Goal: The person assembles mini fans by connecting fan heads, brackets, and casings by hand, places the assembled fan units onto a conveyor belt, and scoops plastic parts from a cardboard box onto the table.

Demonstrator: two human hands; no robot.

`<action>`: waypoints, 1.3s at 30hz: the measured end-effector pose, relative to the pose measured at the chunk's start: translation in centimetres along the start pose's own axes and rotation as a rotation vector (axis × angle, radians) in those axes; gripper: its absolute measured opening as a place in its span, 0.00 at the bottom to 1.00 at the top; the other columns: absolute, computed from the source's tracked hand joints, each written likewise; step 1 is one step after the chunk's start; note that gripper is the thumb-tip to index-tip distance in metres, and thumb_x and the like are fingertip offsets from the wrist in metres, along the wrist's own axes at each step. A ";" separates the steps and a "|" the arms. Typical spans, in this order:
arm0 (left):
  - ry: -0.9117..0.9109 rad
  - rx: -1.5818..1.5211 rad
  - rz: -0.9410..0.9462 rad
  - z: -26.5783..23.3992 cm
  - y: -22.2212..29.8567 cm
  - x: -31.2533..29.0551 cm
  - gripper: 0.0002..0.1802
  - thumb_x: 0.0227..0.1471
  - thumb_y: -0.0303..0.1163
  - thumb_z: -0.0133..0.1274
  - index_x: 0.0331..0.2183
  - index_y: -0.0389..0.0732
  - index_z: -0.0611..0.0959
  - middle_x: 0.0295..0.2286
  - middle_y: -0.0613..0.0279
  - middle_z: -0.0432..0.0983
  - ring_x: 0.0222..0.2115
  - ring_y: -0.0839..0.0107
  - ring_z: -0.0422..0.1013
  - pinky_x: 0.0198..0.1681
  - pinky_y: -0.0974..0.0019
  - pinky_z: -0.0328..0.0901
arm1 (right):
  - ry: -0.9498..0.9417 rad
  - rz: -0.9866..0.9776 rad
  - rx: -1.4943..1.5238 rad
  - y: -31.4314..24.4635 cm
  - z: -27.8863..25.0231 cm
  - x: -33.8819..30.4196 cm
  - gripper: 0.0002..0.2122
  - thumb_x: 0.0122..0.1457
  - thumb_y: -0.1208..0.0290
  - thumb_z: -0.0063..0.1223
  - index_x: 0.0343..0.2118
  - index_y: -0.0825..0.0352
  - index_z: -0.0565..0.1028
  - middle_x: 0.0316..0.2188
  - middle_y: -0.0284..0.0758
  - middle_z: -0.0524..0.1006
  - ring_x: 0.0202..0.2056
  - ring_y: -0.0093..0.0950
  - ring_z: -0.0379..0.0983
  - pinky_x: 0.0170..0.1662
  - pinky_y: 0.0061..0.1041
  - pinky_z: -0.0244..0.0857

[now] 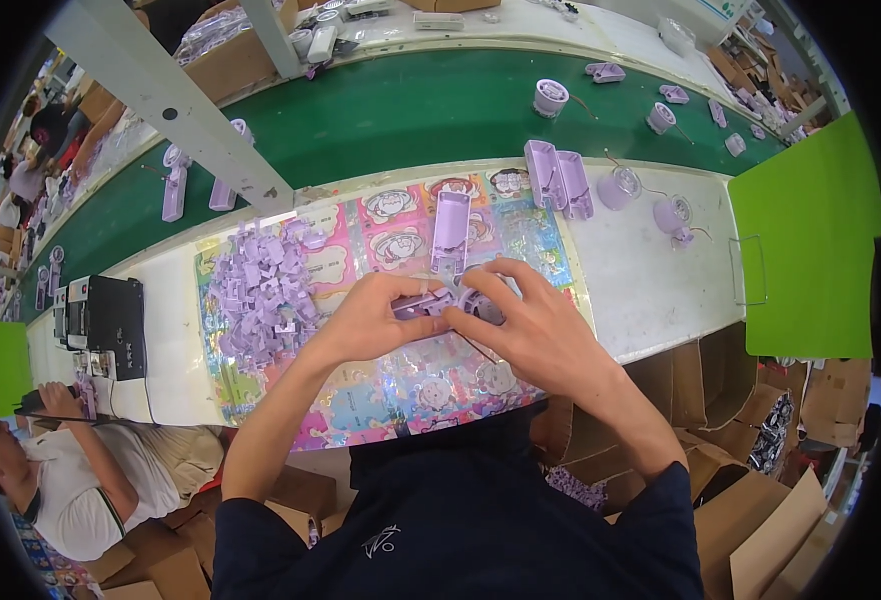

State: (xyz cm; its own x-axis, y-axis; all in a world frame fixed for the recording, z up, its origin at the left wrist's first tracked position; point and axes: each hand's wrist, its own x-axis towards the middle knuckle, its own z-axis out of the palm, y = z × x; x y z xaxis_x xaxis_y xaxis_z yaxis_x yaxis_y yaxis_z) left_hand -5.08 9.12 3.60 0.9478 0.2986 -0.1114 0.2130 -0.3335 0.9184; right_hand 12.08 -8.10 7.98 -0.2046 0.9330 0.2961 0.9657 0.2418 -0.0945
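In front of my chest both hands are closed on lilac plastic parts. My left hand [373,318] grips a long lilac shell [423,303] between thumb and fingers. My right hand [536,322] holds a round lilac housing [483,306] against the shell's end, and a thin dark wire [476,347] trails below it. Fingers partly cover where the two parts meet. Just beyond my hands, an open lilac half-shell [451,225] lies on the colourful printed mat [361,405]. Left of my left hand is a big heap of small lilac plastic pieces [261,290].
More lilac shells [559,180] and round wired housings [618,188] stand at the right. Beyond runs a green conveyor belt [391,115] carrying similar parts. A grey metal post [176,105] rises at left, near a black box [111,325]. Another person [91,480] sits left.
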 end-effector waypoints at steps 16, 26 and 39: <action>0.028 -0.041 0.009 -0.1 2.5 -0.9 0.20 0.55 0.26 0.61 0.49 0.31 0.81 0.38 0.60 0.81 0.36 0.77 0.74 0.42 0.69 0.69 | 0.002 0.057 0.159 0.7 -1.5 0.2 0.29 0.42 0.85 0.56 0.52 0.61 0.73 0.51 0.38 0.70 0.50 0.42 0.69 0.48 0.36 0.72; 0.500 -0.339 -0.003 -4.8 0.8 0.6 0.19 0.51 0.26 0.63 0.46 0.32 0.84 0.36 0.60 0.83 0.35 0.77 0.76 0.40 0.70 0.71 | 0.741 0.296 0.288 0.8 7.5 2.4 0.24 0.48 0.85 0.57 0.51 0.67 0.72 0.44 0.45 0.74 0.43 0.43 0.73 0.45 0.38 0.70; 0.796 -0.034 -0.230 -12.5 -6.5 15.7 0.23 0.47 0.38 0.64 0.41 0.29 0.84 0.34 0.51 0.83 0.33 0.65 0.79 0.38 0.64 0.70 | 0.218 0.162 0.339 -2.1 13.8 0.0 0.19 0.52 0.74 0.62 0.49 0.61 0.77 0.32 0.33 0.72 0.34 0.33 0.71 0.37 0.30 0.69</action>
State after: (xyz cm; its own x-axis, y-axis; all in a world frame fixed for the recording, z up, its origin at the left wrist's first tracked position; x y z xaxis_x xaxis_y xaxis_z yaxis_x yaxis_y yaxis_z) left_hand 5.44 27.15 0.62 0.4275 0.9040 -0.0076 0.3614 -0.1632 0.9180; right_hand 7.79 -4.91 -4.96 0.0191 0.8967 0.4423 0.8682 0.2045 -0.4521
